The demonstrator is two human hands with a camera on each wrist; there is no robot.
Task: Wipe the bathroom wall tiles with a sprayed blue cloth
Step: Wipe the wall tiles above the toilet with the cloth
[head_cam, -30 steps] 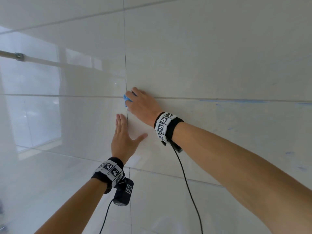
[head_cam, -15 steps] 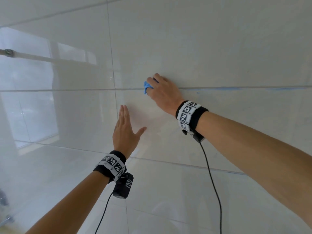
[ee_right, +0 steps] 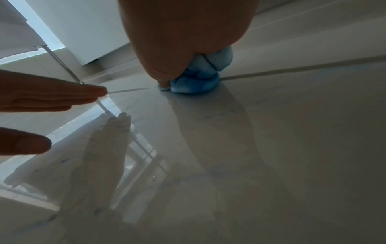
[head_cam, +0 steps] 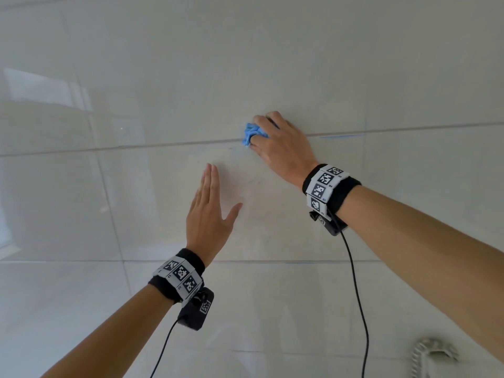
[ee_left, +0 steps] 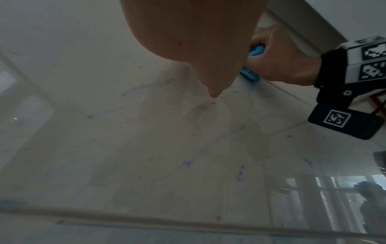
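Bare wall tiles (head_cam: 381, 77) all around; a metal fitting (head_cam: 433, 353), perhaps a hose, low right.

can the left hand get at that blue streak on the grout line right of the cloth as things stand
Probably not directly. The blue streak lies beyond the right hand, which presses the blue cloth on the grout line, and that forearm crosses the way. The left hand, flat and lower left, would have to cross over it.

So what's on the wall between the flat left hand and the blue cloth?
Head view: only bare glossy tile between left hand and blue cloth, no object.
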